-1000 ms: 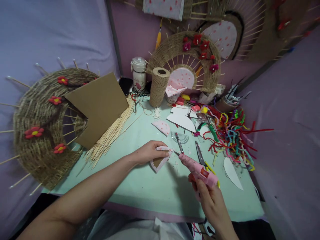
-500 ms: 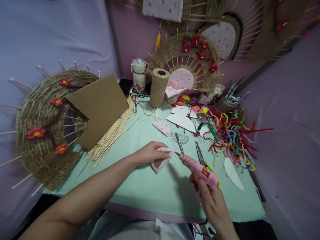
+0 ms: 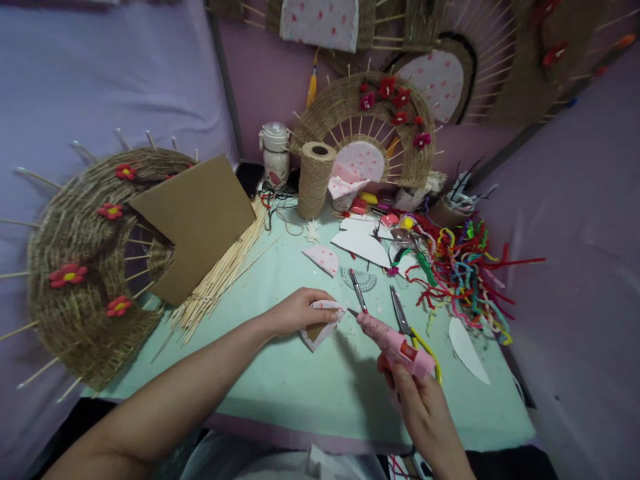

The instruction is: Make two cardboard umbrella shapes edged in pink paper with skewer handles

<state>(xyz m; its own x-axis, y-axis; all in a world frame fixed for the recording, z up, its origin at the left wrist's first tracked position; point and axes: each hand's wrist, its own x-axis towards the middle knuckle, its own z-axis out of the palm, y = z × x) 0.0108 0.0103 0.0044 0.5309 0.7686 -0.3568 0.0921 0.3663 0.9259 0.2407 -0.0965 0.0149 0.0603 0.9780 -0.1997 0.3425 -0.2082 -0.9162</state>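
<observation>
My left hand [image 3: 303,311] pinches a small piece of brown cardboard [image 3: 314,333] edged with white, red-spotted fabric, just over the table. In my right hand [image 3: 417,397] is a pink hot glue gun [image 3: 397,347], its nozzle pointing left at the right corner of the cardboard piece. A narrow space seems to lie between nozzle and corner; whether they touch is hard to tell. Beyond the gun are a pen [image 3: 359,291], a clear protractor [image 3: 367,280] and scissors [image 3: 400,310] with yellow handles, partly covered by the gun. A spotted half-round piece [image 3: 321,260] lies farther back.
On the left a large woven twine fan [image 3: 90,267] leans with a cardboard sheet [image 3: 195,220] against it, beside thin sticks [image 3: 217,283]. Behind stand a twine cone [image 3: 316,180], a bottle [image 3: 275,157] and another fan [image 3: 320,110]. Coloured pipe cleaners [image 3: 460,267] pile up at right.
The view has shifted slightly. My left hand still pinches the fabric-edged cardboard, and the glue gun stays at its corner with hardly any movement.
</observation>
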